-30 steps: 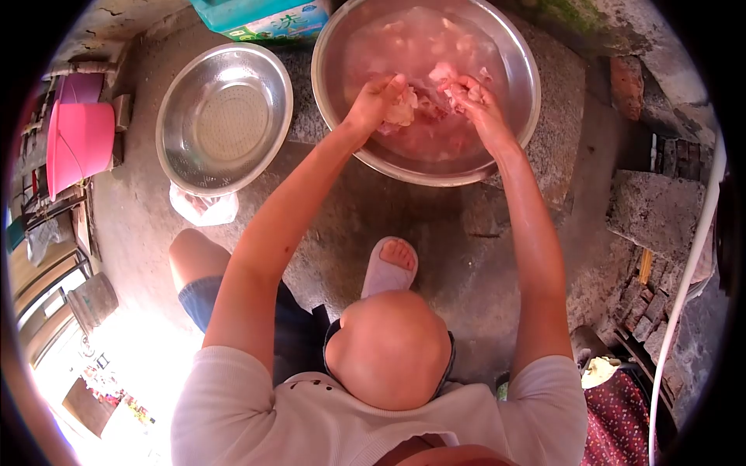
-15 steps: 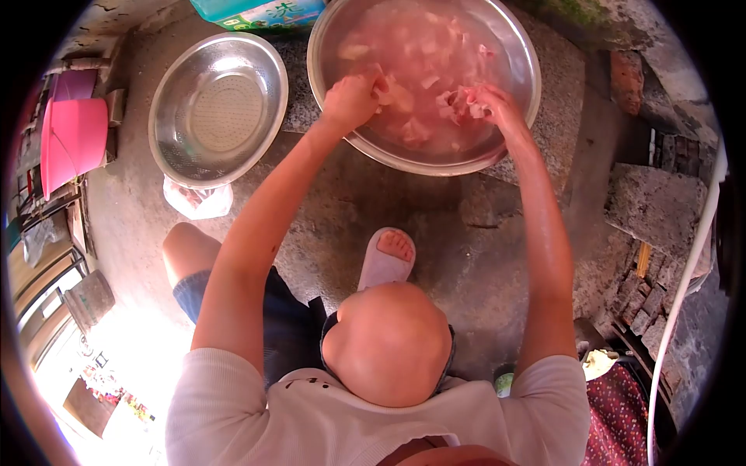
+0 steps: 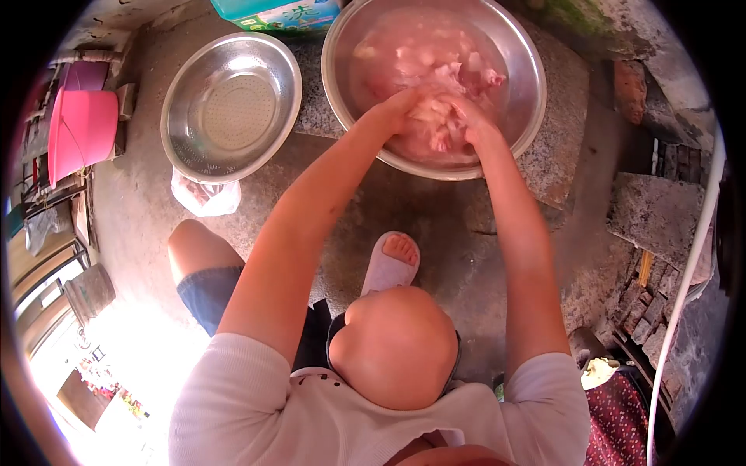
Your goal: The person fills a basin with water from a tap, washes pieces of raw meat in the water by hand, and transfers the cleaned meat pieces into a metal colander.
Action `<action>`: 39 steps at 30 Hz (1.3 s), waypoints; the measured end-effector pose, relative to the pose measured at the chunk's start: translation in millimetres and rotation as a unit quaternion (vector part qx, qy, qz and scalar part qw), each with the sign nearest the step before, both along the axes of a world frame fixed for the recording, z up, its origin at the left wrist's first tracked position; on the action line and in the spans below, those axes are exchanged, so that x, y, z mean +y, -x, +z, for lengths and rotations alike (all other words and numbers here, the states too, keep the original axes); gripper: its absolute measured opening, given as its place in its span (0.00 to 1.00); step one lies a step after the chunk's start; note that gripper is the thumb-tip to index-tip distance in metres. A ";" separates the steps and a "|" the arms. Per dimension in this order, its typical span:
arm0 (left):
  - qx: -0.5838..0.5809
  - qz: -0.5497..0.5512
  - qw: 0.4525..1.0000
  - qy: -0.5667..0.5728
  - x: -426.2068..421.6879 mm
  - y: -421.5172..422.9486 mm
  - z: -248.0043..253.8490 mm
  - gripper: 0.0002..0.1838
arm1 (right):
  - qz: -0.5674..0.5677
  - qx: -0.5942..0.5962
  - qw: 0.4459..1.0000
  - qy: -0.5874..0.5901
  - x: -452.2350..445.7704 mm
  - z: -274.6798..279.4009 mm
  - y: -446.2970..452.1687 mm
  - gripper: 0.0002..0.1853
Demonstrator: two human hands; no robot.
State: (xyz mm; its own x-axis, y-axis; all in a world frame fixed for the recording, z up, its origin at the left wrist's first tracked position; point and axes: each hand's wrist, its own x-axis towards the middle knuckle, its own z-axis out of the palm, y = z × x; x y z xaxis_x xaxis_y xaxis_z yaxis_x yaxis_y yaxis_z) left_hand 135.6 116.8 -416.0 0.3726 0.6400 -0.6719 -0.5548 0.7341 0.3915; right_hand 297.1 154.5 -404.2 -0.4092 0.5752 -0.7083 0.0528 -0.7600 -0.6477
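A large steel basin [image 3: 531, 116] holds cloudy pink water with many pieces of raw meat [image 3: 420, 56], pale and pinkish. Both of my hands are down in it, close together near its front side. My left hand [image 3: 398, 110] curves round the left of a clump of meat pieces [image 3: 435, 116], its fingertips partly hidden by water and meat. From the other side my right hand [image 3: 474, 123] presses on the same clump, fingers bent inward. The clump lies between the two hands at the water surface.
A perforated steel colander [image 3: 179, 128] stands left of the basin, with a white plastic bag [image 3: 206, 198] beneath its front edge. Behind is a teal detergent package [image 3: 284, 14]. A pink bucket [image 3: 85, 132] is far left; a white hose [image 3: 688, 272] runs down the right.
My hands have moved from opposite sides of the basin toward each other, and meat pieces are now gathered between them. The view has shifted slightly.
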 end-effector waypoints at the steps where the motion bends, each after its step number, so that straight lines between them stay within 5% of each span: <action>1: -0.026 -0.002 1.000 -0.014 -4.8 2.3 7.8 0.12 | -0.011 0.063 0.998 -0.006 -3.1 7.4 -2.2 0.14; 8: 0.049 0.096 0.979 -0.175 -29.8 9.8 43.5 0.18 | -0.031 0.123 0.991 0.042 -2.3 45.9 -24.8 0.10; 12: -0.001 0.119 0.989 -0.090 -33.3 15.4 51.8 0.16 | -0.036 0.186 0.982 0.003 -7.5 59.9 -21.6 0.13; 19: 0.035 0.037 0.987 -0.155 -42.4 24.3 48.3 0.15 | -0.019 0.191 0.981 -0.036 -9.7 62.5 -28.6 0.16; 22: 0.041 0.069 0.982 -0.170 -48.0 21.4 51.7 0.14 | -0.053 0.112 0.991 -0.045 -17.3 66.1 -25.1 0.16; 25: 0.044 0.025 0.969 -0.241 -55.8 23.2 56.3 0.13 | 0.053 -0.027 0.989 -0.135 -4.5 43.6 -32.5 0.13; 28: 0.068 0.037 0.961 -0.265 -60.9 14.1 79.3 0.14 | 0.233 -0.177 0.884 -0.365 -11.1 48.5 -26.1 0.15; 32: 0.117 -0.011 0.971 -0.207 -65.5 13.9 85.4 0.13 | 0.222 -0.357 0.705 -0.572 -19.6 77.0 -25.0 0.13; 36: 0.293 -0.147 0.896 -0.298 -62.4 10.0 77.4 0.12 | 0.169 -0.262 0.807 -0.501 11.7 37.2 10.7 0.14; 37: 0.317 -0.146 0.876 -0.332 -61.6 11.6 70.7 0.10 | 0.221 -0.278 0.780 -0.515 19.1 24.7 25.1 0.15; 39: 0.532 -0.182 0.744 -0.361 -60.9 12.8 71.8 0.11 | 0.320 -0.307 0.715 -0.541 28.9 2.2 54.6 0.16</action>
